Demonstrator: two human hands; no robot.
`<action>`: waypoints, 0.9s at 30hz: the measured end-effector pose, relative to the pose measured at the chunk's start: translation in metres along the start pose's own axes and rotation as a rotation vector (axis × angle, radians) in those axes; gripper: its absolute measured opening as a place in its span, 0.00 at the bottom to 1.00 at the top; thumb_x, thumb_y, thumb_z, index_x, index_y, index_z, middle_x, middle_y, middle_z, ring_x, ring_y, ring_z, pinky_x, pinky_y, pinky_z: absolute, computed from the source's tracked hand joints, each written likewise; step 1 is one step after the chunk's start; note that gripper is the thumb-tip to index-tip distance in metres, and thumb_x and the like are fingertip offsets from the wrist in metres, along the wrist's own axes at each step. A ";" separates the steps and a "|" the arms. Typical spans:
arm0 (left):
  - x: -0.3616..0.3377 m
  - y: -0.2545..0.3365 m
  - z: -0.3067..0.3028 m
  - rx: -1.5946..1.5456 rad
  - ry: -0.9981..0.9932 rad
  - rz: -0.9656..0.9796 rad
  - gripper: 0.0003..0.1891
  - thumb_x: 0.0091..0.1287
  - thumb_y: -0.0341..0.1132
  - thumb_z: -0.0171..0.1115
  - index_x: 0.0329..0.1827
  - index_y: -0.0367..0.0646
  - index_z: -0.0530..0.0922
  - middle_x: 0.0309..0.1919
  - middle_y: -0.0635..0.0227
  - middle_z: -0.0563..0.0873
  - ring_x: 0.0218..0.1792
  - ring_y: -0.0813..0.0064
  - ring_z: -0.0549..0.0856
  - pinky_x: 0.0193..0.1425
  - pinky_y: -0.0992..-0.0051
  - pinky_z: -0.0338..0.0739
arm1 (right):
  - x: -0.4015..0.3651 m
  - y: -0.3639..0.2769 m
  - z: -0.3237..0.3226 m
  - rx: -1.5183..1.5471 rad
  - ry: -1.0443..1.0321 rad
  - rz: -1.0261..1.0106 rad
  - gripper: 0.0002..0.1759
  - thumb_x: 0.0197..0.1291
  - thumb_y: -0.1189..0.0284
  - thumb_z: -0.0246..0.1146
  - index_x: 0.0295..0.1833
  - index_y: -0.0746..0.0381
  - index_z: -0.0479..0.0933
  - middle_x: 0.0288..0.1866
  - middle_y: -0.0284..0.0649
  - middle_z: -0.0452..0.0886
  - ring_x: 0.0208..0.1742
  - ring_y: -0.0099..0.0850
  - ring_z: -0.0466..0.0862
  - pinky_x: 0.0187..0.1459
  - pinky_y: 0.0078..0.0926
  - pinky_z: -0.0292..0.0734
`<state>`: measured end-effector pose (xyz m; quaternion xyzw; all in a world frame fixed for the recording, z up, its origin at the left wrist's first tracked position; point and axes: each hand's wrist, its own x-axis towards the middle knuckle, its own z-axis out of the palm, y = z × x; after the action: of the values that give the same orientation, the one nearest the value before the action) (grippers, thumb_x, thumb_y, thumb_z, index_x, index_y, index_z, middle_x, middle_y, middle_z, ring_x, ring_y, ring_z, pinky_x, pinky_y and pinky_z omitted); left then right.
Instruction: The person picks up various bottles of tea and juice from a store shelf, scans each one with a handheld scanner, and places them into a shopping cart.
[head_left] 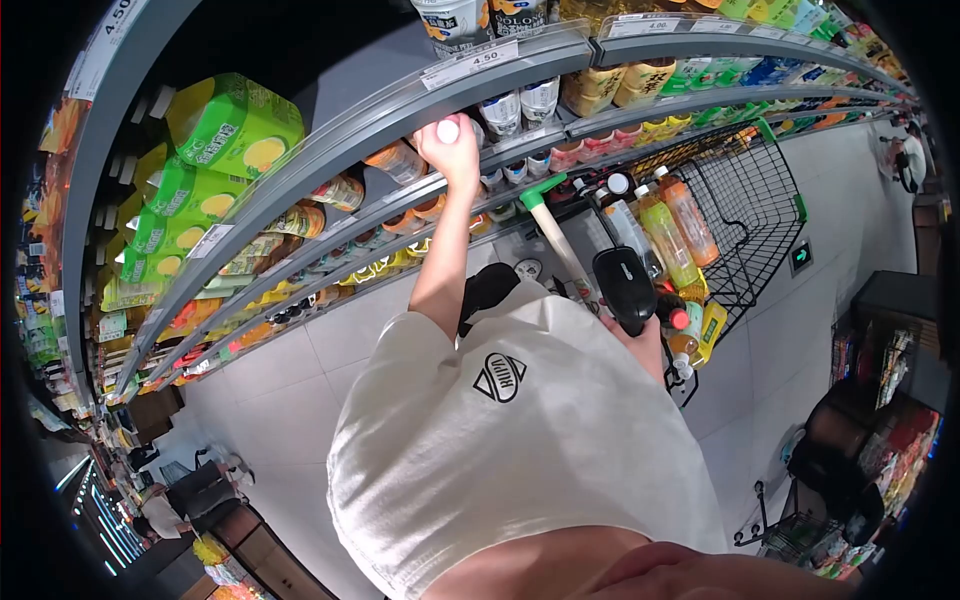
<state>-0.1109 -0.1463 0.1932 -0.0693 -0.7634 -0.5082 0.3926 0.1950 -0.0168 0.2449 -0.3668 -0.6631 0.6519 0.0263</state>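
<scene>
My left hand [449,152] is raised at the shelf edge, its fingers wrapped round a bottle whose white cap [447,131] shows on top; the rest of the bottle is mostly hidden by the hand. Near the green-ended handle [552,235] of the shopping cart [745,200], my right hand [640,345] is low beside a black device [624,285], with its fingers mostly hidden under it. Bottles with yellow [668,240] and orange [690,218] drinks lie in the cart, along with a red-capped bottle [679,319].
Curved shelves [400,110] of drinks run along the left and top. Green lemon-print packs [235,125] stand at the left. Tiled floor [290,400] lies below. A second cart [800,535] is at the lower right, and people [163,515] show in the distance.
</scene>
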 end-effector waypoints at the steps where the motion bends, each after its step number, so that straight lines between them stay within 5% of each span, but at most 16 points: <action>1: -0.010 -0.001 -0.005 -0.017 0.116 0.019 0.08 0.48 0.25 0.63 0.18 0.39 0.70 0.26 0.61 0.75 0.32 0.65 0.75 0.40 0.72 0.68 | 0.001 0.007 0.000 0.001 0.004 0.002 0.16 0.45 0.74 0.67 0.40 0.65 0.73 0.33 0.34 0.77 0.34 0.20 0.75 0.37 0.20 0.70; 3: -0.027 0.002 -0.015 0.005 0.169 -0.083 0.16 0.47 0.22 0.62 0.13 0.41 0.62 0.20 0.67 0.67 0.27 0.70 0.72 0.36 0.73 0.66 | 0.007 0.023 -0.001 0.095 -0.024 -0.035 0.15 0.45 0.74 0.67 0.39 0.65 0.73 0.34 0.34 0.77 0.35 0.20 0.75 0.37 0.20 0.70; 8: -0.014 0.028 -0.052 -0.112 0.280 -0.155 0.16 0.48 0.21 0.63 0.13 0.42 0.63 0.22 0.69 0.69 0.27 0.75 0.71 0.36 0.76 0.66 | 0.000 0.007 -0.003 0.095 -0.034 0.021 0.15 0.45 0.76 0.67 0.39 0.66 0.73 0.34 0.34 0.77 0.36 0.20 0.76 0.38 0.19 0.70; 14: 0.007 0.075 -0.121 -0.861 0.235 -0.606 0.20 0.50 0.17 0.58 0.18 0.48 0.56 0.16 0.75 0.66 0.16 0.82 0.69 0.18 0.83 0.66 | 0.004 0.009 -0.001 0.132 -0.038 -0.097 0.13 0.44 0.79 0.66 0.39 0.66 0.73 0.29 0.35 0.77 0.28 0.21 0.77 0.32 0.19 0.71; 17: 0.009 0.065 -0.129 -1.113 0.173 -0.817 0.16 0.49 0.16 0.54 0.20 0.47 0.58 0.17 0.74 0.66 0.21 0.79 0.73 0.26 0.81 0.71 | 0.005 0.016 -0.004 0.265 -0.073 -0.096 0.15 0.44 0.82 0.64 0.41 0.66 0.72 0.26 0.37 0.77 0.23 0.23 0.76 0.26 0.21 0.71; 21: 0.004 0.078 -0.118 -1.373 0.085 -0.814 0.14 0.48 0.17 0.54 0.21 0.47 0.59 0.18 0.74 0.66 0.25 0.74 0.73 0.35 0.76 0.72 | 0.001 0.016 -0.012 0.444 -0.136 -0.212 0.19 0.43 0.86 0.58 0.45 0.68 0.68 0.28 0.42 0.77 0.24 0.28 0.77 0.27 0.21 0.71; 23: 0.002 0.077 -0.114 -1.623 -0.073 -0.702 0.14 0.47 0.17 0.54 0.21 0.46 0.60 0.18 0.73 0.66 0.28 0.71 0.73 0.42 0.72 0.71 | -0.001 0.000 -0.009 0.753 -0.253 -0.445 0.21 0.41 0.85 0.55 0.47 0.70 0.67 0.39 0.51 0.76 0.25 0.30 0.77 0.28 0.21 0.71; 24: 0.001 0.076 -0.112 -1.608 -0.145 -0.609 0.11 0.46 0.21 0.54 0.25 0.48 0.62 0.19 0.74 0.64 0.29 0.73 0.68 0.41 0.76 0.69 | -0.001 0.000 -0.010 0.784 -0.279 -0.487 0.25 0.39 0.83 0.55 0.50 0.70 0.66 0.53 0.59 0.68 0.24 0.33 0.76 0.29 0.23 0.71; 27: 0.003 0.084 -0.113 -1.659 -0.196 -0.569 0.12 0.46 0.22 0.54 0.26 0.48 0.62 0.18 0.74 0.64 0.27 0.75 0.66 0.39 0.78 0.68 | -0.001 -0.012 -0.014 0.769 -0.331 -0.452 0.28 0.40 0.82 0.55 0.53 0.68 0.65 0.60 0.60 0.60 0.28 0.38 0.77 0.33 0.28 0.72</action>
<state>-0.0112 -0.2011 0.2751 -0.1825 -0.1672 -0.9689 0.0071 0.1975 -0.0040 0.2583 -0.0683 -0.4322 0.8777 0.1956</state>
